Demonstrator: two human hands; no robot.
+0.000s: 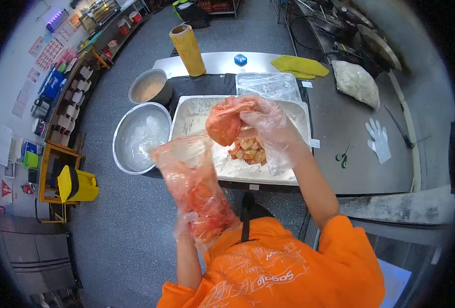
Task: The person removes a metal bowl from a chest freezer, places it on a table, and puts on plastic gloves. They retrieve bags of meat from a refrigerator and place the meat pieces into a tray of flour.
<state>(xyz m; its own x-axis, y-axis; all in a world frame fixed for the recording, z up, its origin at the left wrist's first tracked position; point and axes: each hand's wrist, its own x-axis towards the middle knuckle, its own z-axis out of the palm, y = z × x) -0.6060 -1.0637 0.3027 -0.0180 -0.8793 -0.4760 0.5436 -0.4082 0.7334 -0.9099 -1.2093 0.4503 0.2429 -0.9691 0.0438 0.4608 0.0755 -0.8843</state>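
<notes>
My right hand, in a loose clear plastic glove, is closed around a large piece of raw chicken. It is above a white tray of flour. Several smaller chicken pieces lie in the flour beneath that hand. My left hand supports a clear plastic bag from below, close to my body. Red-orange raw meat fills the lower part of the bag, and its upper end leans over the tray's near left side. The bag hides most of my left fingers.
Left of the tray stand a metal bowl of cloudy liquid and a smaller bowl. Behind it are a yellow roll, a clear container and a yellow cloth. Scissors and a glove lie on the right counter.
</notes>
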